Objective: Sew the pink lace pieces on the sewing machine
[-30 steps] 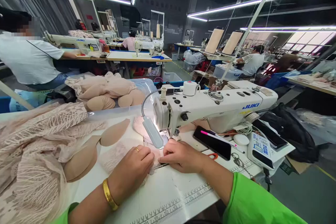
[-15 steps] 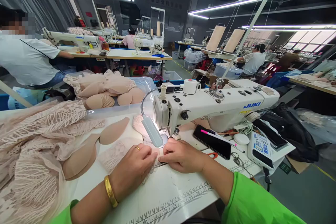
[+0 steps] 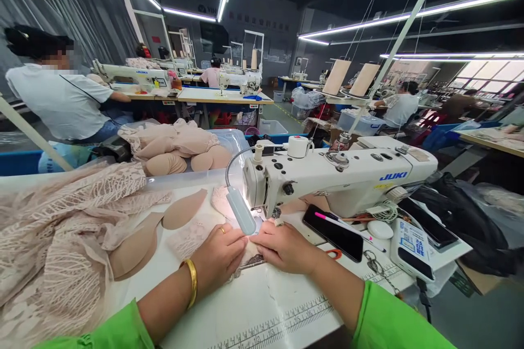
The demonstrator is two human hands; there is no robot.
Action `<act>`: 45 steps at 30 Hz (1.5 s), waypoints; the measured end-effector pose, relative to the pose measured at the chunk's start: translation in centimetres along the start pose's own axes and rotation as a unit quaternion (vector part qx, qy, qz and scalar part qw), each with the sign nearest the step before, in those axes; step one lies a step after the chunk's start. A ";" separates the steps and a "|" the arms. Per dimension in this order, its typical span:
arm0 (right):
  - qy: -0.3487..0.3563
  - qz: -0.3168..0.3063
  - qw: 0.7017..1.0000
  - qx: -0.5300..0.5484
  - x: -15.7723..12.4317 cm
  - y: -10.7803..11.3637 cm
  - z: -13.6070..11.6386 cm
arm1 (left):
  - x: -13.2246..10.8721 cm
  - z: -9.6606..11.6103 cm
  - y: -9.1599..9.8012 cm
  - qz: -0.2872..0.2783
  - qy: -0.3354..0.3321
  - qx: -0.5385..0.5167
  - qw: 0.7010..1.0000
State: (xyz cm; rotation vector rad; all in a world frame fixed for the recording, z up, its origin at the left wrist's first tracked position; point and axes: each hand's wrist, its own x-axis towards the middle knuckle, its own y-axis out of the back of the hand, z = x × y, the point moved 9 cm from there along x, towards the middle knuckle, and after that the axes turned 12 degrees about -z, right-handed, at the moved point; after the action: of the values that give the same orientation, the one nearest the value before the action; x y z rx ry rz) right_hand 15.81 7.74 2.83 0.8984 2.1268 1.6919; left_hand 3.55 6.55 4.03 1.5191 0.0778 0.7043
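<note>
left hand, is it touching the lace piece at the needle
Touching. The head view shows the left hand resting on the lace piece with no gap.

Pale pink-beige lace [image 3: 61,240] at near left, in an openwork net pattern. Plain tan cups [image 3: 184,209] just right of it, more of the same tan farther back. White machine [image 3: 347,174] with blue lettering and black knobs. White table [image 3: 245,311], black ruler marks along the near edge. Bright green sleeves [image 3: 393,319]. Gold bangle [image 3: 191,282], gold ring [image 3: 223,230]. Black phone [image 3: 333,232] at right, pink-and-white pen [image 3: 339,222] on it, orange-red scissor handle [image 3: 334,253] nearer. Blue bin [image 3: 16,162] and white shirt [image 3: 57,103] at far left.
</note>
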 end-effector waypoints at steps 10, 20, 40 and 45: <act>-0.056 0.019 0.998 0.005 0.2 0.4 1.5 | 1.9 -2.0 -0.9 -0.003 0.005 -0.015 1.000; -0.044 0.017 0.999 -0.011 0.0 0.1 1.0 | 1.9 -2.5 -1.3 -0.056 0.028 -0.014 0.998; -0.178 0.064 0.790 0.584 0.6 -3.6 -0.1 | -2.3 0.4 2.9 -0.003 0.092 -0.087 0.992; -0.146 0.158 0.692 0.689 1.3 -4.4 -3.8 | -8.5 6.6 -1.1 0.020 0.229 -0.545 0.806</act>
State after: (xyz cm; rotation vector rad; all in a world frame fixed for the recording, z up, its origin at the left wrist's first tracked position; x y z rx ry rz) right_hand 11.38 5.05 -0.04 1.7250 2.8375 -0.4204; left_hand 0.22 -3.12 0.40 0.2242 -0.0051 0.9097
